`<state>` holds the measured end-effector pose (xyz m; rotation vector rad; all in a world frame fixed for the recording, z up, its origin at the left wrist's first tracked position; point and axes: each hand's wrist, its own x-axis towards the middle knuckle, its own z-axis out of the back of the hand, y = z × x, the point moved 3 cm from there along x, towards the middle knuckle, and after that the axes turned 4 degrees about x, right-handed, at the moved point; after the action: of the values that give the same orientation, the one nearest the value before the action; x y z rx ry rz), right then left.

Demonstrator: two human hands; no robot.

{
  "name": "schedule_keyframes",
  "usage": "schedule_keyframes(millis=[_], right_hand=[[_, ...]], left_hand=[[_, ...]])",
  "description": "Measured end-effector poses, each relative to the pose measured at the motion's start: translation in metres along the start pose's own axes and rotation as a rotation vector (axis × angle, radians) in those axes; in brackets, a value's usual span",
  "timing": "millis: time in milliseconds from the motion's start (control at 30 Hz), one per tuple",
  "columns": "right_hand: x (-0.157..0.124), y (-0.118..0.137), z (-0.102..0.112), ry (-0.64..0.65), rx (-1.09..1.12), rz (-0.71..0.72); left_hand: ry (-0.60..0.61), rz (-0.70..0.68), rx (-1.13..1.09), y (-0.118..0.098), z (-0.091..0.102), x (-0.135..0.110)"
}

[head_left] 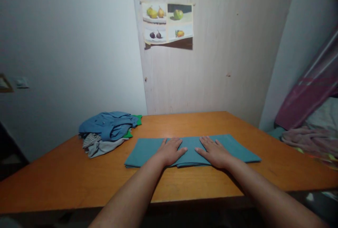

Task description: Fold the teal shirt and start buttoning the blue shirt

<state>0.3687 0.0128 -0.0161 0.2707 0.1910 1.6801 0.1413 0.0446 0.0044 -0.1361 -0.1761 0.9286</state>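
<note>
A folded teal cloth [148, 150] lies as a long, flat, layered strip across the front middle of the wooden table. Its exact kind does not show. My left hand [171, 151] rests palm down on it, left of the middle, fingers spread. On the right of the middle, my right hand [213, 151] also lies flat on the cloth, with its thumb pointing inward. A narrow stretch of teal fabric shows between the two thumbs. Neither hand grips anything.
The wooden table [185, 189] carries a heap of crumpled clothes [105, 125], blue, green, striped and grey, at its left back. Behind it stands a wall with a fruit picture sheet [167, 23]. Beyond the right edge are a purple curtain [303, 94] and a pinkish blanket [311, 140].
</note>
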Motion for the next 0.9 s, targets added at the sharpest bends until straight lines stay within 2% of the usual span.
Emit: schedule_keyframes(millis=[133, 300, 500, 600, 700, 900], right_hand=[[0.000, -0.002, -0.002, -0.008, -0.011, 0.000], [0.000, -0.002, -0.002, -0.013, -0.023, -0.019], [0.002, -0.004, -0.004, -0.008, -0.027, -0.012], [0.002, -0.003, -0.003, 0.002, -0.028, -0.012], [0.001, -0.002, -0.001, 0.013, -0.031, -0.019], [-0.002, 0.001, 0.002, 0.017, -0.017, -0.017]], left_hand=[[-0.031, 0.002, -0.028, 0.002, -0.001, -0.001], [-0.188, 0.040, -0.129, 0.009, -0.001, 0.000], [-0.258, 0.141, -0.131, 0.036, 0.016, -0.001], [-0.241, 0.186, -0.083, 0.056, 0.024, -0.013], [-0.167, 0.236, -0.014, 0.072, 0.023, -0.031], [-0.045, 0.275, 0.092, 0.076, 0.019, -0.051]])
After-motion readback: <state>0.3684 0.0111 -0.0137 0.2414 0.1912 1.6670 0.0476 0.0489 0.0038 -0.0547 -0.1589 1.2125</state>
